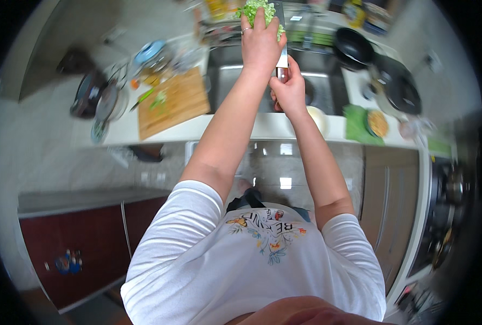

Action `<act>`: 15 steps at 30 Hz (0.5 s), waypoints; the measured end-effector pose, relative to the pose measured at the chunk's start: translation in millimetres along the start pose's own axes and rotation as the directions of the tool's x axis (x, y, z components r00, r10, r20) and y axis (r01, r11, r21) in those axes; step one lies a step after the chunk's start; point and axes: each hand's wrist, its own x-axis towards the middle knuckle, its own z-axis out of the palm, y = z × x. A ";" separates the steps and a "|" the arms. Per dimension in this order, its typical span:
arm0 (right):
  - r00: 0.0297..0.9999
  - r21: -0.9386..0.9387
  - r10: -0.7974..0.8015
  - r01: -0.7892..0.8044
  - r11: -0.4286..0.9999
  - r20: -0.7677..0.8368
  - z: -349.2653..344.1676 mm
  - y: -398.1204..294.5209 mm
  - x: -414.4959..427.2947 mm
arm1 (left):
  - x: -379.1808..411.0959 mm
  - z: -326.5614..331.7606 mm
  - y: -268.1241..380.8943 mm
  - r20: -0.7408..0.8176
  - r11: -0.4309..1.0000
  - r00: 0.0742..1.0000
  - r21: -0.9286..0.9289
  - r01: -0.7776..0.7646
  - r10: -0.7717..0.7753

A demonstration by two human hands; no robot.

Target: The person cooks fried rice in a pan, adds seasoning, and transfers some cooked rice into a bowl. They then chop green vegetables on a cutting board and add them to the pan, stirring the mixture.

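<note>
Above the kitchen sink, my right hand grips the dark reddish handle of a kitchen knife, its blade pointing away from me. My left hand is spread over chopped green vegetable, which lies against the blade at the top of the view. Some of the chopped pieces show beyond my fingers; what lies under the palm is hidden. Left of the sink, a wooden cutting board bears a few green scraps. A small knife with a green handle rests at the board's left edge.
A black pan stands right of the sink, near a dark-lidded pot. On the front counter are a green cloth, a bowl of yellowish food and a pale round object. A blue-lidded container stands behind the board.
</note>
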 end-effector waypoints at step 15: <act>0.279 -0.490 -0.459 -0.052 0.870 -0.844 -588.0 -190.3 -304.9 | -93.1 55.0 777.4 -0.253 0.358 0.798 -0.791 -0.496 0.546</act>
